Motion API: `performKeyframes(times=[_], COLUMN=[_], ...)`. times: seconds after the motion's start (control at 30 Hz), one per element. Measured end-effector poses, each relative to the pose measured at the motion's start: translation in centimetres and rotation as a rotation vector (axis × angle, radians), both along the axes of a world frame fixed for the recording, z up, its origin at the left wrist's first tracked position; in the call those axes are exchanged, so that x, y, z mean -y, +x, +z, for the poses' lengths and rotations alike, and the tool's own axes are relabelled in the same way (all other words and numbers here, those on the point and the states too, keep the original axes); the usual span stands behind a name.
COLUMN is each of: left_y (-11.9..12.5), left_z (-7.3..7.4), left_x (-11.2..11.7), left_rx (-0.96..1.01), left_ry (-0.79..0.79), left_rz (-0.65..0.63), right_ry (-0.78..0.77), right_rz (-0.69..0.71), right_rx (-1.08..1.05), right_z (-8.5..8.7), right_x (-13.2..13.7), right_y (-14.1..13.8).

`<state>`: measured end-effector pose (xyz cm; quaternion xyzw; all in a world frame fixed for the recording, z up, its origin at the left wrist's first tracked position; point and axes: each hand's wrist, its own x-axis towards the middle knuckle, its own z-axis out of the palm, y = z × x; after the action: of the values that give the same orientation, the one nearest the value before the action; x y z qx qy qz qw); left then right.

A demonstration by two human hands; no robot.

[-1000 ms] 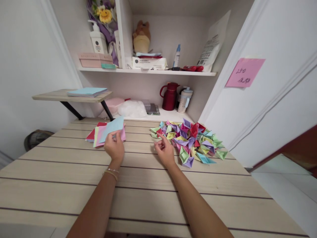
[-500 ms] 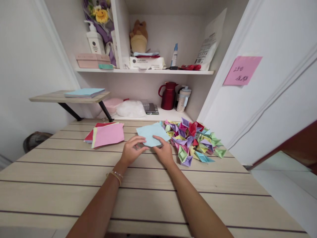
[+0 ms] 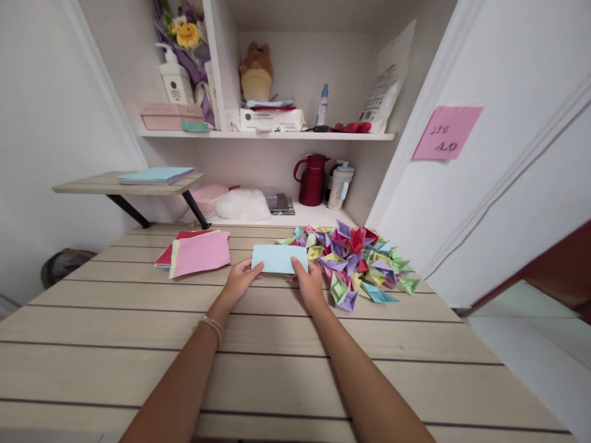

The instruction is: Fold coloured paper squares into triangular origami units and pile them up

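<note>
A light blue sheet of paper (image 3: 278, 257), a wide rectangle in shape, is held up just over the table between both hands. My left hand (image 3: 241, 278) pinches its lower left corner, thumb in front and fingers behind. At the lower right, my right hand (image 3: 308, 282) grips it the same way, with its thumb pressed on the face. Close to the right hand lies a heap of small folded paper boats (image 3: 353, 261) in purple, green, yellow, red and blue. To the left rests a loose stack of coloured paper (image 3: 199, 255), pink on top.
A raised wooden stand (image 3: 101, 183) at the back left carries a stack of blue paper (image 3: 156, 175). Behind the table, a shelf holds a red thermos jug (image 3: 313, 179), a pale tumbler (image 3: 340, 186) and a white plastic bag (image 3: 243, 204). A pink note (image 3: 447, 133) hangs on the wall.
The blue paper was angled and broader; now it is a narrower rectangle squared toward me. Both hands have shifted to its lower corners, and boats behind it have come into view.
</note>
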<state>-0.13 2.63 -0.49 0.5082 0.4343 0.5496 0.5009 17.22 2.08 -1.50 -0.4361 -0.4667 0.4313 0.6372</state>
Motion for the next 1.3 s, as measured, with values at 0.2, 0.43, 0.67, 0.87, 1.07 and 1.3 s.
performKeyframes(times=[0.2,0.43,0.67,0.87,1.07,1.3], left_y=[-0.3,-0.9,-0.2,0.0,0.2,0.3], left_z=[0.3,0.3,0.2,0.6,0.7,0.0], left_x=[-0.2,-0.4,-0.1,0.3,0.8,0.3], left_rx=[0.128,0.184,0.113,0.027,-0.071,-0.083], left_ry=[0.089,0.068,-0.029,0.060,0.042,0.080], left_rz=[0.274,0.318,0.090,0.124,-0.018,0.023], right_ry=[0.066,0.186,0.201,0.184,0.010,-0.073], right_rz=[0.110,0.253,0.391,0.240,0.166,0.218], right_rx=[-0.002,0.467,0.505,0.363,0.066,-0.130], right_z=[0.2,-0.6,-0.7,0.3,0.7,0.1], right_x=[0.4,0.6,0.7,0.9,0.6,0.1], right_y=[-0.3,-0.5,-0.7,-0.7,-0.5,-0.7])
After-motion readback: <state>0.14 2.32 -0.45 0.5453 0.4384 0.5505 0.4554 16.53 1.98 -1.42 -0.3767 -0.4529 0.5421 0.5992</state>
